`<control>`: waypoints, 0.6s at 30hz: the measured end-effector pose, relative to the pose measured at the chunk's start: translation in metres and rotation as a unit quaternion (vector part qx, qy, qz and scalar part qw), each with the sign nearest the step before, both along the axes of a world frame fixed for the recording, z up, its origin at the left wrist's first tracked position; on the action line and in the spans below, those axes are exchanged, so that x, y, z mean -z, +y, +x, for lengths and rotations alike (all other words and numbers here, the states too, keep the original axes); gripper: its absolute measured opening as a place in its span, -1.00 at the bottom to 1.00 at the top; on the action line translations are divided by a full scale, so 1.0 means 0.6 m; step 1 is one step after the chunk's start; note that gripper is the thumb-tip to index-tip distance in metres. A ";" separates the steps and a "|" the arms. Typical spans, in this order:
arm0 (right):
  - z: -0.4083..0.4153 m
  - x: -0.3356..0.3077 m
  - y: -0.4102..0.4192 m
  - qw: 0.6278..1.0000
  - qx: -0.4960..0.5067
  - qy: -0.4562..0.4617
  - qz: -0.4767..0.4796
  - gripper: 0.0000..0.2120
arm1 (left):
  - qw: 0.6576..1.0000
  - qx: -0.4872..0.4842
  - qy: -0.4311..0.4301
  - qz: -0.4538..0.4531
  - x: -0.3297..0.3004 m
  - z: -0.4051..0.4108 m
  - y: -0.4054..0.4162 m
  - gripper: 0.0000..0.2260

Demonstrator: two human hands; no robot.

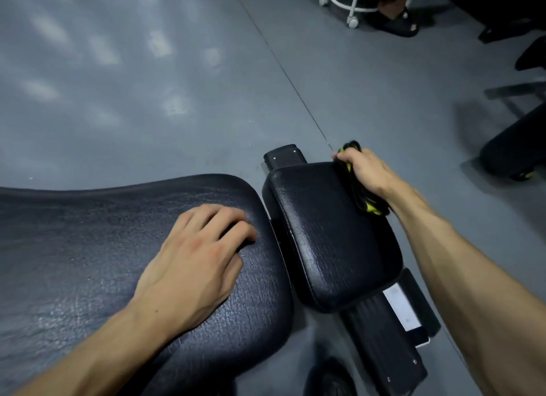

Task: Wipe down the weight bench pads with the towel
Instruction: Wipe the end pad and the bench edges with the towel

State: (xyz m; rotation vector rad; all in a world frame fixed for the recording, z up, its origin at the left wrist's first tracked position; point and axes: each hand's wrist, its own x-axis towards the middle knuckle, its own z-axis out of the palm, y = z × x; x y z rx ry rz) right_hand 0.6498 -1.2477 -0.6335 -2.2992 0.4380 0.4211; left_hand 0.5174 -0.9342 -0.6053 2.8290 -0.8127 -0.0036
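Note:
The weight bench has two black leather-look pads: a long back pad [88, 248] stretching off to the left and a smaller seat pad [331, 236] to its right, with a narrow gap between them. My left hand [201, 259] rests palm down on the back pad near its right end, fingers loosely bent. My right hand [369, 174] grips a bunched black and yellow towel [362, 200] and holds it against the far right edge of the seat pad.
The black bench frame [384, 336] runs under the seat pad toward the lower right, its end [285, 156] poking out beyond the pad. Grey floor lies all around. A white wheeled stool [348, 2] and a person's sandalled foot [396, 20] are at top right; dark equipment [514, 147] stands right.

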 end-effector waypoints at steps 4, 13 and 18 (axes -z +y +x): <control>0.063 -0.011 0.109 0.986 -0.154 -0.023 -0.064 -0.52 | 1.000 -0.005 -0.004 -0.006 0.000 0.000 -0.002 -0.77; 0.034 -0.016 0.168 0.958 -0.239 -0.074 -0.138 -0.64 | 1.000 -0.008 -0.002 -0.009 -0.002 -0.001 -0.005 -0.77; 0.043 -0.009 0.167 0.948 -0.266 -0.085 -0.149 -0.62 | 1.000 -0.011 0.001 -0.014 0.002 0.002 -0.005 -0.78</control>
